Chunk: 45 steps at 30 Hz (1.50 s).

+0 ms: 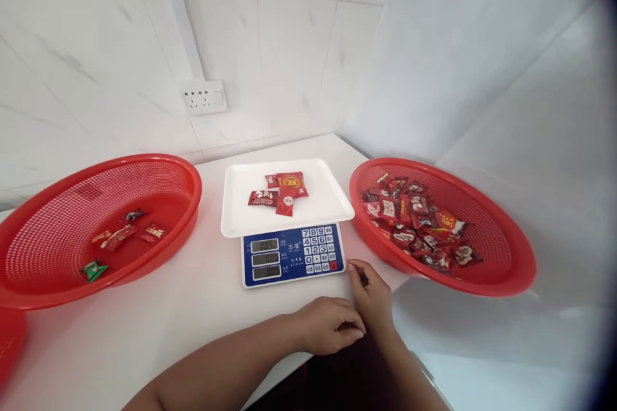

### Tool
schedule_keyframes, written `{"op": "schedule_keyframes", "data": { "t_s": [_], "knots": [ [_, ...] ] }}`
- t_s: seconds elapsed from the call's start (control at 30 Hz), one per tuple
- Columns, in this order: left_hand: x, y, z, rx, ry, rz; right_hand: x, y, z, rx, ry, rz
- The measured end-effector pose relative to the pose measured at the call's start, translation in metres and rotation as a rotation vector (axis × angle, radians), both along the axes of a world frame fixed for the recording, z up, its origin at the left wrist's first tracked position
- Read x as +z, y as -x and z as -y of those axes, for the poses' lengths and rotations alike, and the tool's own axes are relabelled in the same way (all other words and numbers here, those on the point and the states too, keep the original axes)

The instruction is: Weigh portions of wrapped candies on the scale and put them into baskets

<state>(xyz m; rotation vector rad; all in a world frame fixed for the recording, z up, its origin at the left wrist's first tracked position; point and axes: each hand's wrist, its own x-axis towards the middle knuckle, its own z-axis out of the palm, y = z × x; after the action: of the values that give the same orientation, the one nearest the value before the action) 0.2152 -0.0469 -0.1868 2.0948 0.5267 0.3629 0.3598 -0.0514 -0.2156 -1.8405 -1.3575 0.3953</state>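
Observation:
My left hand (332, 326) rests at the table's front edge with its fingers loosely curled in, and nothing shows in it. Just right of it, my right hand (371, 295) is closed too, fingertips beside the lower right corner of the blue scale keypad (295, 257); I see nothing held there. Several red candy packets (289, 189) lie in a small overlapping pile on the scale's white tray (241, 221). Lit digits show on the scale's display (266, 259), the top line seeming to read 0.052.
To the right, a red plastic basket (523, 270) holds many wrapped sweets (419, 218). Another red basket (186, 225) stands left with a few packets and a green-wrapped sweet (94, 270). Part of a further red container (10, 340) shows at lower left. A socket (204, 97) is on the tiled wall.

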Motion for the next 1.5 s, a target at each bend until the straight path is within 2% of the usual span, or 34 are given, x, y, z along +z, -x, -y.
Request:
{"op": "schedule_keyframes", "data": {
  "t_s": [0.1, 0.2, 0.27, 0.33, 0.43, 0.57, 0.7, 0.83, 1.0, 1.27, 1.5],
  "knots": [
    [0.018, 0.003, 0.005, 0.028, -0.082, 0.048, 0.002, -0.001, 0.002, 0.021, -0.009, -0.017],
    [0.053, 0.014, -0.001, 0.136, -0.215, 0.111, 0.002, -0.003, 0.003, 0.064, -0.022, -0.034],
    [0.079, 0.028, -0.016, 0.309, -0.323, 0.093, 0.002, -0.005, 0.004, 0.084, -0.03, -0.045],
    [0.102, 0.045, -0.04, 0.545, -0.433, 0.009, 0.002, -0.006, 0.005, 0.092, -0.036, -0.052],
    [0.121, 0.069, -0.079, 0.733, -0.525, -0.298, 0.001, -0.009, 0.006, 0.114, -0.043, -0.065],
    [0.117, 0.091, -0.114, 0.765, -0.49, -0.49, -0.002, -0.01, 0.006, 0.139, -0.068, -0.073],
    [0.106, 0.1, -0.126, 0.783, -0.46, -0.582, -0.006, -0.01, 0.006, 0.14, -0.085, -0.077],
    [0.11, 0.103, -0.134, 0.863, -0.419, -0.631, -0.009, -0.011, 0.004, 0.133, -0.087, -0.074],
    [0.115, 0.088, -0.135, 0.896, -0.371, -0.581, -0.01, -0.012, 0.004, 0.155, -0.082, -0.085],
    [0.1, 0.043, -0.129, 0.914, -0.394, -0.574, -0.012, -0.013, 0.004, 0.17, -0.082, -0.072],
    [0.101, 0.054, -0.144, 0.95, -0.374, -0.486, -0.014, -0.014, 0.004, 0.173, -0.101, -0.044]
  ]
}}
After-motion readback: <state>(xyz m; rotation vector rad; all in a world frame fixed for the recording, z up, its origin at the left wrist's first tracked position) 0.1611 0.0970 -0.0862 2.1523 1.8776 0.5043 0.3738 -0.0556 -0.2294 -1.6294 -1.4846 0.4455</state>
